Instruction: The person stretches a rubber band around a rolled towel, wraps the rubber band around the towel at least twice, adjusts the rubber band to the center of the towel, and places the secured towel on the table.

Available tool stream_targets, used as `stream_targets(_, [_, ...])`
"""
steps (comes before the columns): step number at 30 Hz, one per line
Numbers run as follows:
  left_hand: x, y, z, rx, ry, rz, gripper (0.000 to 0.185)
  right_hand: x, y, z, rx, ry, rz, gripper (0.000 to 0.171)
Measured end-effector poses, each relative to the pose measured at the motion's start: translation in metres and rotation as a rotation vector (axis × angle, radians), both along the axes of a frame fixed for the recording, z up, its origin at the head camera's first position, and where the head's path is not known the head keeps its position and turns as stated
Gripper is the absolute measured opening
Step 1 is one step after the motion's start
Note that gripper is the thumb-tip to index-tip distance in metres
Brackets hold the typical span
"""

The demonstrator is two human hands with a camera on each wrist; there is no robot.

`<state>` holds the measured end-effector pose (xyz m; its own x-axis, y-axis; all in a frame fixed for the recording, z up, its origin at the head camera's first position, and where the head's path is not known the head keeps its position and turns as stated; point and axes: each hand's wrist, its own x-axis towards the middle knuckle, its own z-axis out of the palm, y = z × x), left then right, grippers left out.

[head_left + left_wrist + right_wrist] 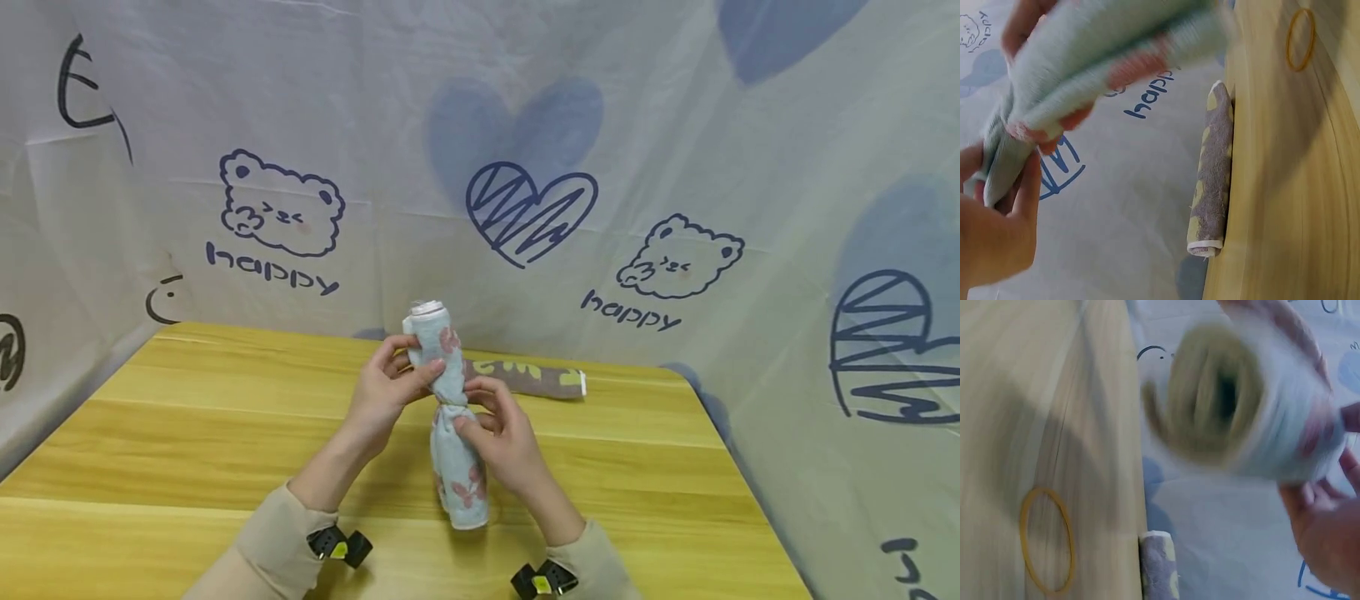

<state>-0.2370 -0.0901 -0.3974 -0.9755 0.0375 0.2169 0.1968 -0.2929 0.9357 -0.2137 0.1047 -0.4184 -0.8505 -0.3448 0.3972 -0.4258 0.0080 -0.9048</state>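
A light blue rolled towel (456,468) with pink patches stands nearly lengthwise in front of me, drawn in tightly at its waist. The upper half is in the grip of my left hand (377,398), thumb across the front and fingers behind. My right hand (507,435) pinches it around the narrow waist, from the right side. What cinches the waist is too small to make out. Blurred in the right wrist view, the towel's end (1210,400) shows coiled layers. Behind the right hand lies a brown rolled towel (543,381) with yellow-green patches, partly hidden in the head view.
Both wrist views show a loose yellow rubber band (1300,39) on the wooden table (637,467). Along the table's far edge hangs a pale cloth (405,125) printed with bears and hearts. The brown towel lies close to that edge.
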Motion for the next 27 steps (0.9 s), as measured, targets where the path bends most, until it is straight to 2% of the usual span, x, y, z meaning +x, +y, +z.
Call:
stream_targets(2, [0.0,0.0,0.0,0.016,-0.004,0.071,0.029,0.001,-0.002,-0.001,0.025,0.058,-0.068,0.039])
stream_targets(5, [0.001,0.002,0.0,0.032,-0.011,0.153,0.028,0.003,-0.005,-0.002,0.083,0.235,-0.176,0.031])
stream_targets(8, [0.001,0.004,-0.001,0.031,-0.006,0.207,0.028,0.004,-0.009,-0.004,0.152,0.422,-0.252,0.024])
stream_targets(11, [0.001,0.006,-0.002,0.018,0.007,0.246,0.027,0.005,-0.012,-0.006,0.23,0.545,-0.306,0.021])
stream_targets(16, [0.003,0.008,-0.003,-0.012,0.019,0.284,0.026,0.006,-0.016,-0.009,0.328,0.659,-0.393,0.026])
stream_targets(20, [0.005,0.009,-0.001,-0.025,0.031,0.298,0.026,0.005,-0.017,-0.011,0.33,0.723,-0.422,0.031])
stream_targets(27, [0.008,0.01,0.002,-0.033,0.032,0.304,0.027,0.005,-0.019,-0.013,0.326,0.749,-0.418,0.032])
